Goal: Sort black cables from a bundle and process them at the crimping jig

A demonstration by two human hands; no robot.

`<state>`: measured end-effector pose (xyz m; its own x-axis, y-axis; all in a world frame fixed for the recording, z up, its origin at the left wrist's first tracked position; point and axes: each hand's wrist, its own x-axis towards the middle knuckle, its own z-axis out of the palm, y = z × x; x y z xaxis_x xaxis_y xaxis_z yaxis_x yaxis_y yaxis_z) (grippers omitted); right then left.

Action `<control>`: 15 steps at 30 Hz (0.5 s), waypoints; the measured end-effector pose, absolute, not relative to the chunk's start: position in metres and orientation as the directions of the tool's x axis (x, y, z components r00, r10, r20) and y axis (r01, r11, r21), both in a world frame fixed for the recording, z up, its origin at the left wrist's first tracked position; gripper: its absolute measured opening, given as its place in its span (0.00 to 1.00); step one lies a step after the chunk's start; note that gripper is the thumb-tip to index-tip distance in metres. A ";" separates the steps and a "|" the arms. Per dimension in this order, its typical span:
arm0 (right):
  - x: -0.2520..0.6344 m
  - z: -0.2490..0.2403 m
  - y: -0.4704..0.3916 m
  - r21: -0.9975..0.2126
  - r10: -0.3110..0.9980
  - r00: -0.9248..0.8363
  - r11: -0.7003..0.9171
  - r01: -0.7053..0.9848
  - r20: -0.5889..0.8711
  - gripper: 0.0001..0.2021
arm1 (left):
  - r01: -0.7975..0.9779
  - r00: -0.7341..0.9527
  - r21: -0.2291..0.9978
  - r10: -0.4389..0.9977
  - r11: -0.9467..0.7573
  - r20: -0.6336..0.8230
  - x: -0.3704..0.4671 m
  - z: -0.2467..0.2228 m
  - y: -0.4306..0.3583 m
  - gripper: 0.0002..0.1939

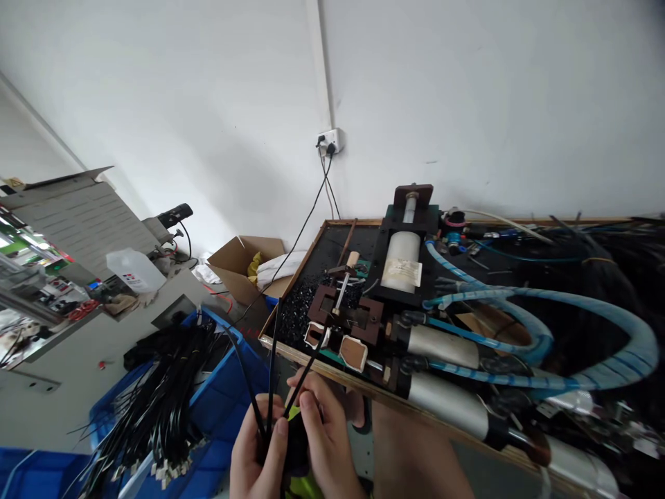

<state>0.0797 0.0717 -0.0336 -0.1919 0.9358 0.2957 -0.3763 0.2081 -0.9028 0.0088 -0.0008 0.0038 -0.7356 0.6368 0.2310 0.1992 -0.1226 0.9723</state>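
Note:
Side by side at the bottom middle, in front of the bench, are my two hands. My left hand [260,447] is closed around black cables [271,378], which stick up between its thumb and fingers. My right hand [325,433] is closed too, its thumb and fingers pinching one black cable that slants up toward the fixture. Something dark with a bit of yellow-green lies between the palms, mostly hidden. Just beyond my hands sits a brown clamping fixture [373,317] with a metal rod, and brown pads [354,353] at its front.
Left stands a blue bin [208,395] heaped with black cables [171,388] with pale connectors. Behind is an open cardboard box [244,253]. On the wooden-edged bench [322,367] are pneumatic cylinders [441,346], blue-wrapped hoses [618,326] and black scraps [296,308]. A wall socket [330,141] feeds cords.

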 end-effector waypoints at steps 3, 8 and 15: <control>0.079 -0.040 0.070 -0.882 0.939 -0.152 0.225 -0.414 0.310 0.17 | 0.207 -0.716 0.972 0.659 -0.114 0.230 0.010 0.000 -0.002 0.23; 0.076 -0.051 0.079 -0.875 0.958 -0.182 0.113 -0.471 0.222 0.20 | 0.213 -0.716 0.971 0.658 -0.110 0.232 0.013 -0.005 0.002 0.23; 0.079 -0.050 0.102 -0.855 0.947 -0.299 -0.061 -0.516 0.113 0.23 | 0.206 -0.720 0.972 0.655 -0.113 0.229 0.027 -0.015 0.014 0.25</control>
<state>0.0792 0.1015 -0.0502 -0.2995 0.9474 0.1133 -0.5158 -0.0609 -0.8546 0.0274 0.0142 -0.0153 -0.7200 0.6551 0.2289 0.2061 -0.1131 0.9720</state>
